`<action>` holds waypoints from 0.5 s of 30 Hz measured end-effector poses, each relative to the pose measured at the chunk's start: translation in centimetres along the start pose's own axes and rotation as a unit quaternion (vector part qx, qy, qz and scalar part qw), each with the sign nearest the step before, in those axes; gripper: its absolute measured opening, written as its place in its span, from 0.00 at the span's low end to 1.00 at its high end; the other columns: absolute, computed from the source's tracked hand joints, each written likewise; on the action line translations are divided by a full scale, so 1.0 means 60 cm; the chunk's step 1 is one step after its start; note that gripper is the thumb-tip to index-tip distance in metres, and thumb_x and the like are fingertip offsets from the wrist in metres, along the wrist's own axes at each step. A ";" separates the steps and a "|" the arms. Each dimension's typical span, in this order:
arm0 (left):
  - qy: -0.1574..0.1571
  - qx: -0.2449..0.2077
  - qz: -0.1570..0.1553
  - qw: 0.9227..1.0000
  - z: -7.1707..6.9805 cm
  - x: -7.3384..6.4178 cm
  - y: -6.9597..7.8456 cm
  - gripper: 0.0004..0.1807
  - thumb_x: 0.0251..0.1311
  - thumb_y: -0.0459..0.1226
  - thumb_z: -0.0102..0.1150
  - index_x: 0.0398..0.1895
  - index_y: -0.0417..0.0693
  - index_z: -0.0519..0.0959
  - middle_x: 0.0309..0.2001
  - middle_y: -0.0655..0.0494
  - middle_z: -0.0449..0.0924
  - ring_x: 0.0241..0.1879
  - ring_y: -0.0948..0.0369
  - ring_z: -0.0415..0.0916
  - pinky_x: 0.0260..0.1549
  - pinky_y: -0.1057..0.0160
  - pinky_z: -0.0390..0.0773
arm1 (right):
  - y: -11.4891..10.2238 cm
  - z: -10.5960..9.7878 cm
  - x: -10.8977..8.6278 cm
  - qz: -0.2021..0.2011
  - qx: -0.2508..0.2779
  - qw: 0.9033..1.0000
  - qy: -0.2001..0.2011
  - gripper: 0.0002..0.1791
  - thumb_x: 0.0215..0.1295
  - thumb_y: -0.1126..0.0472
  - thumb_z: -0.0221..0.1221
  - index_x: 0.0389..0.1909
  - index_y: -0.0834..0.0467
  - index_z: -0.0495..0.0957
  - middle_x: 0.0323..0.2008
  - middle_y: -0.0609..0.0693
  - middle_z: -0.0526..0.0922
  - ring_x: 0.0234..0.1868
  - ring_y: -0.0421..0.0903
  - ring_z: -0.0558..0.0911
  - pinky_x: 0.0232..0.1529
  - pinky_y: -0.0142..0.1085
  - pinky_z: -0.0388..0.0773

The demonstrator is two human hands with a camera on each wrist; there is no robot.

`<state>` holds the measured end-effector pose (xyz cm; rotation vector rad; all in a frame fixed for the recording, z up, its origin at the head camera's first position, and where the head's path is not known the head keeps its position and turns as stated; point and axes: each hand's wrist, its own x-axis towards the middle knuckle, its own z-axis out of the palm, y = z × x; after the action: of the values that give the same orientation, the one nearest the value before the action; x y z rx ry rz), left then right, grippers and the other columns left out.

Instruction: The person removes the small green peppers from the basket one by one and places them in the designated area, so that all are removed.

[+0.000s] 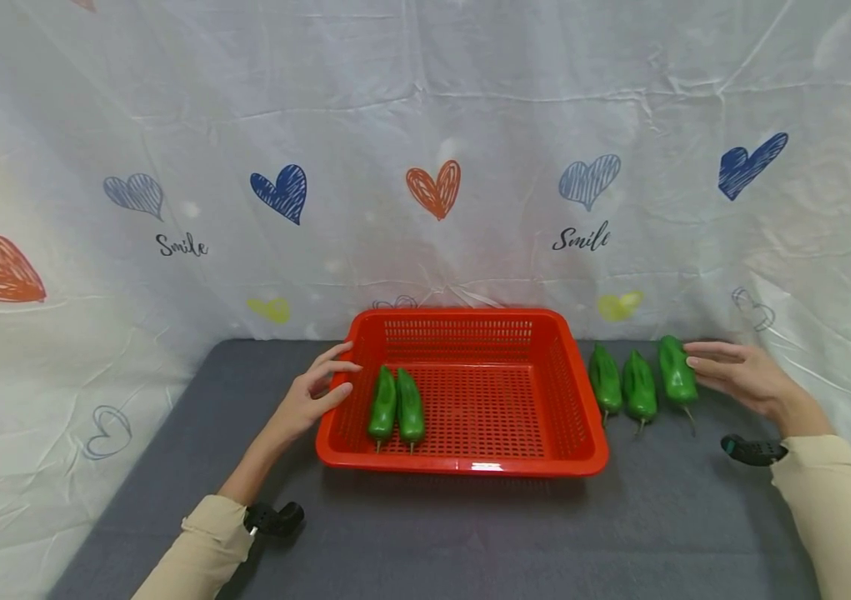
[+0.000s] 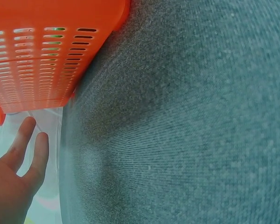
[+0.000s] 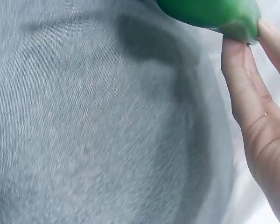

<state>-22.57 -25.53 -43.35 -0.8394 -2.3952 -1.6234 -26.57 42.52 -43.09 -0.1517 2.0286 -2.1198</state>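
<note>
Head view showed the right hand [image 1: 751, 382] pinching the rightmost green pepper [image 1: 676, 372], which was just left of the palm; the left hand [image 1: 305, 398], fingers loosely spread, gripping nothing, was at the left rim of the red basket [image 1: 463, 465].

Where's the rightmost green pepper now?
In the head view, the rightmost pepper is pinched by the right hand, right of the red basket and two other peppers.

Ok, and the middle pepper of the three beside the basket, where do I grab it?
Probably round the thick body of the middle pepper, from above: it lies lengthwise, its thin stem toward you, with a neighbouring pepper close on its left and another pepper on its right.
</note>
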 end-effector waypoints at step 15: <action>0.000 -0.015 0.007 1.000 0.001 0.001 0.000 0.18 0.69 0.25 0.57 0.61 0.37 0.78 0.76 0.43 0.56 0.74 0.44 0.53 0.62 0.31 0.58 | 0.028 -0.015 0.006 0.030 -0.006 0.999 -0.013 0.16 0.73 0.76 0.56 0.50 0.58 0.87 0.46 0.43 0.86 0.46 0.39 0.85 0.46 0.37 0.81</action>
<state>-22.61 -25.46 -43.35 -0.8600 -2.3646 -1.6584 -26.97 43.29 -44.83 -0.1188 2.0058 -2.0592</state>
